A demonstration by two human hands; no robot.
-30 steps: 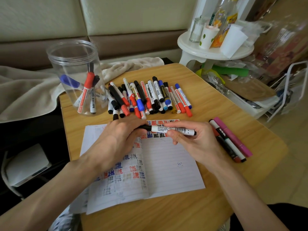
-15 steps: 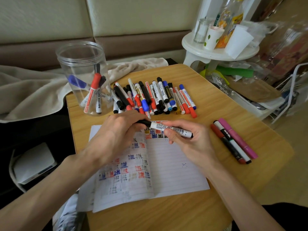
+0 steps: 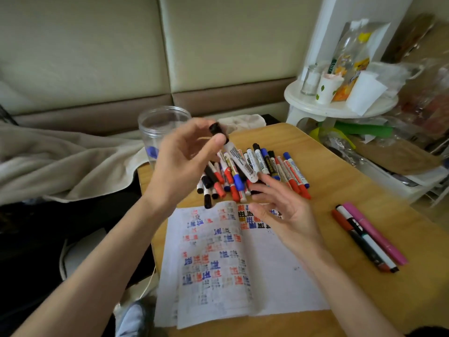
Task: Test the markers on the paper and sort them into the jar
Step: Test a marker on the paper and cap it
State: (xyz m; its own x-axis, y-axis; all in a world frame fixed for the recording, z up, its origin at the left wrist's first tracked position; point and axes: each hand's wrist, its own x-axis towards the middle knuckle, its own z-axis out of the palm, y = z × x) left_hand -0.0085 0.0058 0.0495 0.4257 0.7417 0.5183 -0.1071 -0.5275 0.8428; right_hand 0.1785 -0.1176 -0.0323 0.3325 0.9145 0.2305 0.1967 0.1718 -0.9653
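The left hand (image 3: 184, 164) is raised in the middle of the frame, wrist bent. Its thumb and fingers (image 3: 194, 125) pinch the black cap end of a marker (image 3: 239, 161). The white barrel of the marker slopes down toward the right, over the pile of markers (image 3: 274, 164). The right hand (image 3: 289, 215) is lower, at the centre right, palm turned to the left, with the fingers spread wide and holding nothing. Its fingertips are just beside the lower end of the marker, and I cannot tell if they touch it. The jar (image 3: 158, 125) stands behind the left hand, which hides most of it; the rim and a blue marker (image 3: 151, 152) inside are visible. The paper (image 3: 279, 276), full of red, blue and black test marks, lies on the worktop (image 3: 340, 171) below the hands. Three markers (image 3: 369, 242) lie together at the right of the frame, apart from the pile. A blanket (image 3: 60, 161) is at the left, and a white stool (image 3: 315, 105) with cups is at the upper right. Half a second ago both hands held the marker low and almost flat over the top edge of the paper. Now the left hand alone has lifted it up in front of the jar, and the right hand has let go and opened.
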